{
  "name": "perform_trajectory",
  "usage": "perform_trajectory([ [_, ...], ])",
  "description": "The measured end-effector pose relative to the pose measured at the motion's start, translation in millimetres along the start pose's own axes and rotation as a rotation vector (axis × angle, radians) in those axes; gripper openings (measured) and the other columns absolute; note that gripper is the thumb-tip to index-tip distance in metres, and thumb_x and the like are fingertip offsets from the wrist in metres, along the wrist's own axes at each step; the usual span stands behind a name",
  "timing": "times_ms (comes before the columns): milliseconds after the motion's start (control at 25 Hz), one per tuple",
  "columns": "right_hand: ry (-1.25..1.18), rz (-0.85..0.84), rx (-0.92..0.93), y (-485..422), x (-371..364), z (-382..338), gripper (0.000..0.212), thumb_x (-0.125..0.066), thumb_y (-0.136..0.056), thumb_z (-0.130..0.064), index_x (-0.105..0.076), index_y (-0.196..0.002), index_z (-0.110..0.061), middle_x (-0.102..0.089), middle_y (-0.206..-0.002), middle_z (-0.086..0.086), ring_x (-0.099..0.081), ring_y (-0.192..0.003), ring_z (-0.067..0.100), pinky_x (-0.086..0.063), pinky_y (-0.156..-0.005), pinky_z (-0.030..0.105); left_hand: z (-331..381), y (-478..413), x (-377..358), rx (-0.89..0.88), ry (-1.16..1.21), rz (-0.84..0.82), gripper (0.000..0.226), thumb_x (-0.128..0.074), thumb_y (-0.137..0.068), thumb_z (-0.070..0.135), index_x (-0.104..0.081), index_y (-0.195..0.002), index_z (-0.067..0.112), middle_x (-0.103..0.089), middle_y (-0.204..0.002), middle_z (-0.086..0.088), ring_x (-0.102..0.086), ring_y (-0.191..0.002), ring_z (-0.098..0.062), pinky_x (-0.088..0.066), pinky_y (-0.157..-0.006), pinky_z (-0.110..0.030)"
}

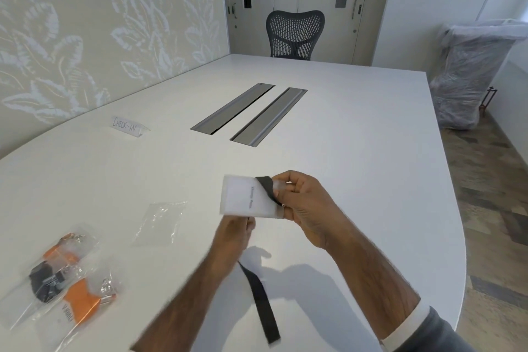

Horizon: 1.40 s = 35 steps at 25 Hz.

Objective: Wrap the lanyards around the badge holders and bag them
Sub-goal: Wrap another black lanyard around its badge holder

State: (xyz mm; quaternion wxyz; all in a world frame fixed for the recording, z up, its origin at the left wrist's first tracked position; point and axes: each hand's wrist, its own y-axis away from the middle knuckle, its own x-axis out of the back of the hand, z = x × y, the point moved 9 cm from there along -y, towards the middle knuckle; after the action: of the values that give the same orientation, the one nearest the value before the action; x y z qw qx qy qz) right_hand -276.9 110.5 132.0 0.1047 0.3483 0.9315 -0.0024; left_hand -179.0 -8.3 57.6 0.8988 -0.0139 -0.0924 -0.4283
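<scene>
- The clear plastic badge holder with a white card inside (245, 198) is held above the white worktop (357, 128), toward its near side; the right hand (305, 206) pinches the holder's right end, thumb and fingers curled over the corner where the black fabric lanyard (263, 297) crosses it.
- The left hand (233, 233) sits under the holder's near edge with fingers curled, apparently gripping the strap; it is blurred, so the exact grip is uncertain; the loose length of lanyard hangs down toward the near edge of the worktop.
- By my reading the wrapping has barely begun; only one slanting pass shows on the holder's face.
- To do it well, keep the right hand's pinch firm on the anchored end so the first turn cannot slip; lay each turn flat and snug, side by side; avoid twisting the strap; hold light tension with the left hand.
- The empty clear plastic bag (160, 221) lies just to the left, within easy reach; filled clear bags of orange and black lanyards (57, 274) lie at the near left.
</scene>
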Motion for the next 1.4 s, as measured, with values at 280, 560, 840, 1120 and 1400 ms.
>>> perform_trajectory([
  [280,-0.048,0.304,0.053,-5.8,26.4,3.3,0.007,-0.057,-0.099,-0.004,-0.064,-0.099,-0.002,-0.072,-0.081,-0.002,-0.068,-0.082,0.016,-0.061,-0.086,0.046,32.1,56.3,-37.8,-0.245,-0.110,0.003,0.027,-0.040,-0.107,0.039,-0.064,-0.101,0.031,-0.059,-0.072,0.016,-0.053,-0.066,-0.004,-0.041,-0.064,-0.018],
  [560,0.609,0.346,0.195,1.7,31.6,-9.4,0.016,-0.056,-0.093,-0.006,-0.062,-0.090,-0.021,-0.069,-0.083,-0.002,-0.060,-0.074,0.015,-0.046,-0.062,0.023,123.8,60.2,-2.0,-0.448,0.008,-0.080,0.024,-0.059,-0.102,0.014,-0.077,-0.086,0.016,-0.078,-0.083,0.001,-0.070,-0.080,-0.009,-0.049,-0.075,-0.016],
  [840,0.440,-0.088,0.146,16.0,-12.7,-16.7,0.014,-0.060,-0.093,-0.004,-0.067,-0.093,-0.016,-0.074,-0.083,-0.004,-0.061,-0.077,0.013,-0.045,-0.075,0.030,113.0,-0.9,53.2,-0.301,0.102,0.122,0.019,-0.060,-0.102,0.018,-0.079,-0.101,0.019,-0.081,-0.104,0.000,-0.072,-0.095,-0.012,-0.049,-0.078,-0.030],
  [1120,0.094,-0.129,0.061,20.0,-6.4,-17.4,0.008,-0.062,-0.096,0.001,-0.067,-0.100,-0.003,-0.071,-0.092,0.013,-0.061,-0.083,0.023,-0.045,-0.074,0.035,68.1,3.1,19.7,-0.050,0.260,-0.301,0.020,-0.074,-0.075,0.035,-0.083,-0.089,0.023,-0.078,-0.091,0.001,-0.071,-0.078,-0.012,-0.056,-0.075,-0.031],
  [1400,-0.056,0.235,0.078,6.4,22.3,-8.1,0.006,-0.062,-0.098,-0.005,-0.065,-0.094,-0.006,-0.070,-0.091,0.015,-0.060,-0.080,0.023,-0.050,-0.073,0.039,31.8,31.8,-13.7,-0.007,0.212,-0.235,0.015,-0.060,-0.100,0.006,-0.074,-0.097,0.002,-0.074,-0.080,-0.011,-0.062,-0.066,-0.021,-0.053,-0.063,-0.028],
])
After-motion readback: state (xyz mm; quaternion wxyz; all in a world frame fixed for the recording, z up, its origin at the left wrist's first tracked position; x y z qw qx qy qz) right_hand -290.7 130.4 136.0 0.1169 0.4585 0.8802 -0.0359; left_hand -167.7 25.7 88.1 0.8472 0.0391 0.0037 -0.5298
